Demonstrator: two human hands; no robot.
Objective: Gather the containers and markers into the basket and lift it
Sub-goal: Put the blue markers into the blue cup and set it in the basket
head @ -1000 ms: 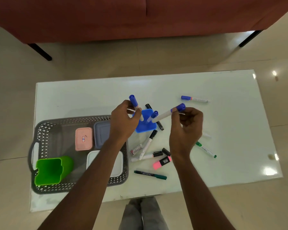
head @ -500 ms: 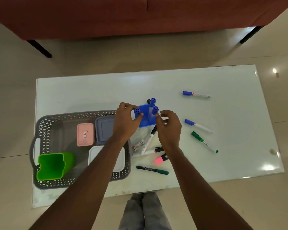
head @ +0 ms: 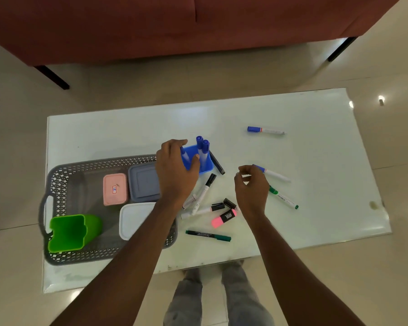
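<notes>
The grey basket (head: 57, 182) stands at the table's left and holds a pink container (head: 114, 189), a grey-blue container (head: 143, 182), a white container (head: 133, 220) and a green cup (head: 67, 232). Just right of the basket, my left hand (head: 174, 172) grips the blue cup (head: 204, 167), in which three blue markers (head: 203, 147) stand. My right hand (head: 251, 189) hovers with curled, parted fingers at the cap end of a loose blue marker (head: 276, 175). A green marker (head: 284, 198), black-capped markers (head: 206, 188), a pink highlighter (head: 223, 218) and a dark green pen (head: 207, 235) lie nearby.
Another blue marker (head: 265, 130) lies farther back on the white table (head: 127, 128). A black marker (head: 217, 164) rests against the cup's right side. A red sofa (head: 174, 24) stands beyond the table. My legs (head: 217, 300) are at the near edge.
Both hands put blue markers into the blue cup. My right hand then left the cup and moved right to the loose blue marker. My left hand stayed on the cup.
</notes>
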